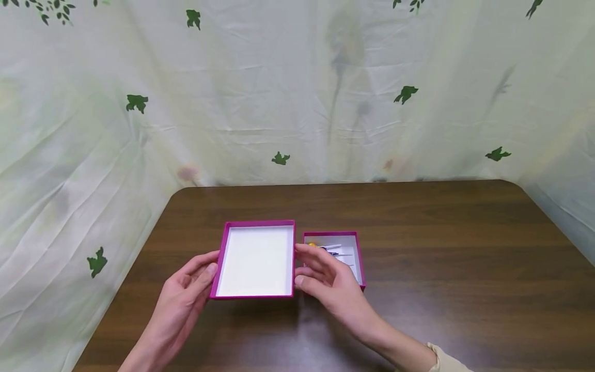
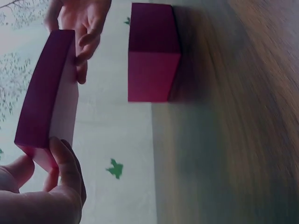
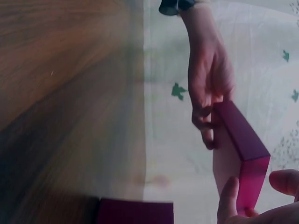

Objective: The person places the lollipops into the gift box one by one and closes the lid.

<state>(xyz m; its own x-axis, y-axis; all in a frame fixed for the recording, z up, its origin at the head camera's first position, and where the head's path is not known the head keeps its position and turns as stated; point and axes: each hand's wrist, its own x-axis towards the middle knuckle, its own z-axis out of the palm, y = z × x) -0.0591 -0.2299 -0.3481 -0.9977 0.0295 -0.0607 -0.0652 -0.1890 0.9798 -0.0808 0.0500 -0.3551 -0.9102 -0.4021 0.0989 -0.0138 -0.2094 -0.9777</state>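
A magenta box lid (image 1: 255, 261), its white inside facing up toward me, is held above the table between both hands. My left hand (image 1: 178, 299) grips the lid's left side, thumb at the edge. On the opposite side my right hand (image 1: 337, 292) pinches the edge between thumb and fingers. Just right of the lid stands the matching open box (image 1: 361, 263), partly covered by my right hand. Inside it lie several thin pieces (image 1: 332, 247) and something yellow (image 1: 312, 245), too small to make out. The left wrist view shows the lid (image 2: 39, 93) raised and apart from the box (image 2: 152, 74).
The brown wooden table (image 1: 465, 268) extends to both sides and behind the box. A pale curtain (image 1: 297, 93) with green leaf shapes hangs along its back and sides. A dark band (image 3: 175, 5) circles the left wrist in the right wrist view.
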